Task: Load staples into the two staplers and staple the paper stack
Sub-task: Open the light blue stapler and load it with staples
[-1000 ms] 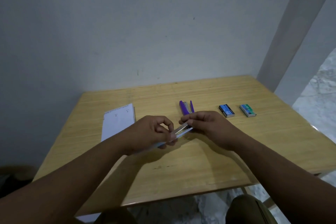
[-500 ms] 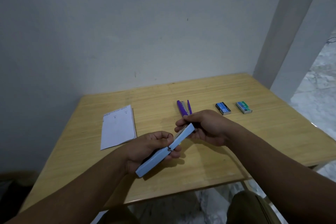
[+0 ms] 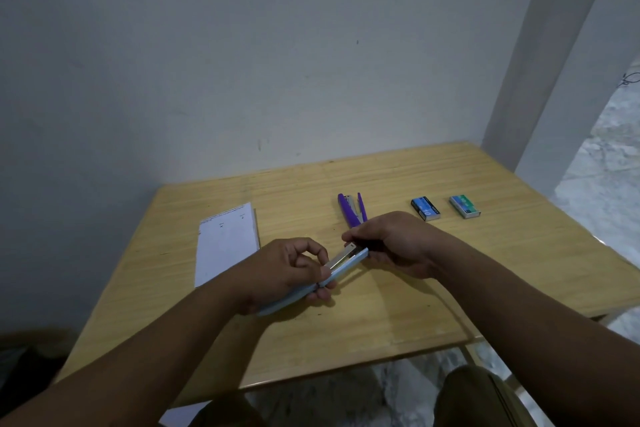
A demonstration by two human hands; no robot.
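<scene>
Both hands hold a light blue stapler [image 3: 346, 265] above the middle of the wooden table [image 3: 398, 315]. My left hand [image 3: 284, 274] grips its near half, thumb and forefinger pinching the metal staple channel. My right hand [image 3: 391, 243] holds its far end. The metal channel shows along the stapler's top. A purple stapler [image 3: 351, 210] lies opened on the table just beyond my right hand. The white paper stack [image 3: 225, 243] lies flat at the left.
Two small staple boxes lie at the right of the table: a blue box [image 3: 426, 209] and a green box [image 3: 464, 206]. A grey wall stands behind the table and a pillar [image 3: 554, 62] at the right. My knee [image 3: 478, 399] shows below the front edge.
Half a second ago the blue stapler was held lower with its plain side up. Both hands have since lifted and turned it, so the metal channel faces up again.
</scene>
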